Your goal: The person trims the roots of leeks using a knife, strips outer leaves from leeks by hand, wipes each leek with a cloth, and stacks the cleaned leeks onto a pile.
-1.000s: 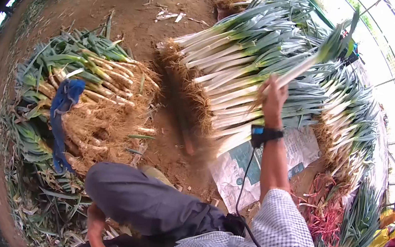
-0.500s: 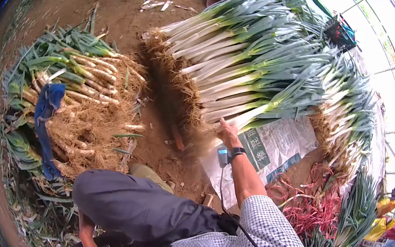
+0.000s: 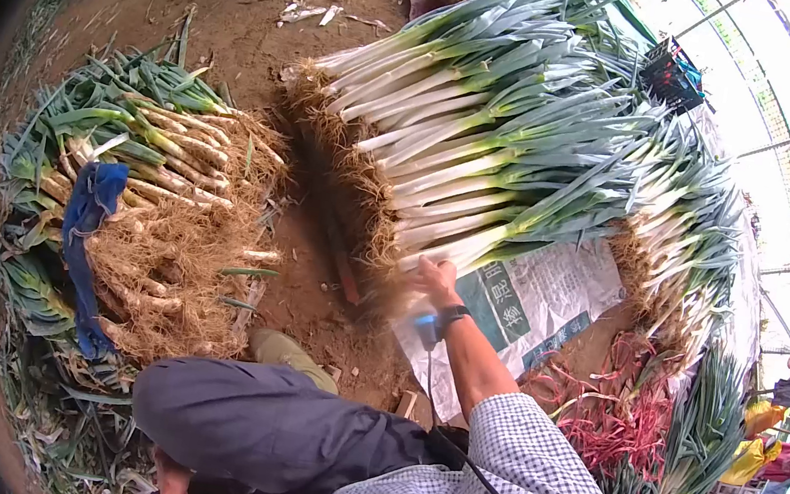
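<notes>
My right hand (image 3: 435,278), with a black band on its wrist, is at the near end of a wide row of leeks (image 3: 471,136). Its fingers are closed around the white root end of the nearest leek (image 3: 465,251); the roots under the hand are blurred. Low at the left, my left hand (image 3: 171,480) hangs beside my knee (image 3: 180,409), its fingers hidden or too dark to make out. To the left lies a pile of untrimmed leeks (image 3: 185,157) with brown, shaggy roots, and a blue cloth (image 3: 88,244) is draped over it.
A printed white sack (image 3: 560,291) lies beneath the row. Red ties (image 3: 624,411) are heaped to the right, beside more leeks (image 3: 683,247). A black crate (image 3: 673,76) stands at the back. Leaf scraps (image 3: 86,436) cover the ground at lower left.
My right hand has moved slightly down and left, towards the root end, and the nearest leek now lies against the row. The left hand stays beside the knee.
</notes>
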Available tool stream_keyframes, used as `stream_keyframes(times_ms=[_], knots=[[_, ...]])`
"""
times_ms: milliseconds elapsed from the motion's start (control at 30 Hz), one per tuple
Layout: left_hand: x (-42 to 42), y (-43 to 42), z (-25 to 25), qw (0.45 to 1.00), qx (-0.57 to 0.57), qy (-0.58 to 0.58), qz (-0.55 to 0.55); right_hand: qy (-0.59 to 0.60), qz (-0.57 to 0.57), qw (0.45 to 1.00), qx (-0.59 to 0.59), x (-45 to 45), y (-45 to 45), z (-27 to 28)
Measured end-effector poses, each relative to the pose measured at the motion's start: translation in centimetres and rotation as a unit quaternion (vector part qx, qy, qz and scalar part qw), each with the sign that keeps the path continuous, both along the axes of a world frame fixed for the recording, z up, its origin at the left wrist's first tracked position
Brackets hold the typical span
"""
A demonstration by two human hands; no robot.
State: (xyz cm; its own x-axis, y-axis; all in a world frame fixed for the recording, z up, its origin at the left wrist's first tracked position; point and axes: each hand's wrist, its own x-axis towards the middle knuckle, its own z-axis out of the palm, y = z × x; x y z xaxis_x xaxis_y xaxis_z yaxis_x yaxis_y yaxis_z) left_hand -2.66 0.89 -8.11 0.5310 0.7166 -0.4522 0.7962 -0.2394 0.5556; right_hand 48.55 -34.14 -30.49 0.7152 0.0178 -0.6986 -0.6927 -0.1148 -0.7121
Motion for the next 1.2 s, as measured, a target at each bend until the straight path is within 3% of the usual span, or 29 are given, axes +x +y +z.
stream_keyframes(times_ms=[100, 200, 333, 433, 467, 500, 567, 633, 700, 733, 767, 833, 900, 933, 1033, 1133, 1200], knots=[[0.9, -1.1, 0.7, 0.999, 0.016, -0.031, 0.001, -0.006, -0.004, 0.999, -0.037, 0.6, -2.1, -5.9], [2.3, -1.8, 2.0, 1.000, 0.003, -0.019, -0.011, -0.006, -0.027, 0.996, -0.088, -0.4, -1.2, -2.3], [-1.2, -1.1, -0.2, 0.999, 0.031, -0.002, -0.010, -0.011, -0.049, 0.992, -0.114, 0.2, 0.4, -3.5], [0.1, -2.3, 1.8, 0.999, -0.011, -0.012, 0.030, -0.007, -0.085, 0.990, -0.115, 0.8, 1.5, -1.3], [1.0, -2.9, 2.7, 1.000, -0.003, 0.006, 0.028, 0.012, -0.077, 0.996, 0.050, 1.7, -0.7, -5.7], [0.6, -3.0, 2.4, 0.999, -0.004, 0.023, 0.033, -0.031, -0.092, 0.991, 0.087, 1.2, -1.0, -5.7], [-0.3, -2.4, 1.7, 0.998, -0.003, 0.054, 0.037, -0.020, -0.138, 0.989, 0.044, 0.7, -1.5, -2.7], [0.0, -2.0, 1.9, 0.998, -0.027, 0.039, 0.049, 0.016, -0.055, 0.998, -0.015, 0.7, -3.7, -2.3], [0.2, -2.3, 2.1, 0.997, -0.046, 0.001, 0.065, 0.075, 0.040, 0.984, 0.155, 1.1, -6.1, -2.8], [0.3, -2.7, 2.1, 0.996, -0.052, -0.032, 0.072, 0.124, 0.076, 0.978, 0.152, 2.1, -7.0, -5.4], [1.0, -2.7, 1.6, 0.993, -0.059, -0.069, 0.076, 0.109, 0.043, 0.993, 0.011, 1.4, -5.1, -2.8], [0.4, -2.1, 0.8, 0.999, -0.026, -0.014, 0.041, 0.095, 0.003, 0.994, -0.044, 0.8, -4.2, -0.5], [0.2, -2.2, 0.5, 0.998, -0.009, -0.008, 0.055, 0.092, -0.044, 0.994, -0.045, 0.7, -4.2, -1.3], [1.7, -2.7, 2.1, 0.996, -0.053, 0.000, 0.066, 0.092, -0.063, 0.993, -0.046, 0.6, -4.3, -2.4], [0.0, -2.6, 1.1, 0.999, 0.047, 0.021, -0.010, 0.031, -0.059, 0.998, -0.016, 0.1, -4.9, -4.2], [-1.1, -2.5, 0.5, 0.998, -0.033, 0.023, 0.046, 0.006, -0.079, 0.997, 0.020, 0.4, -4.5, -5.1], [-1.4, -3.0, 0.2, 0.998, -0.021, -0.001, 0.062, 0.031, -0.089, 0.991, 0.092, 1.7, -4.7, -5.2]])
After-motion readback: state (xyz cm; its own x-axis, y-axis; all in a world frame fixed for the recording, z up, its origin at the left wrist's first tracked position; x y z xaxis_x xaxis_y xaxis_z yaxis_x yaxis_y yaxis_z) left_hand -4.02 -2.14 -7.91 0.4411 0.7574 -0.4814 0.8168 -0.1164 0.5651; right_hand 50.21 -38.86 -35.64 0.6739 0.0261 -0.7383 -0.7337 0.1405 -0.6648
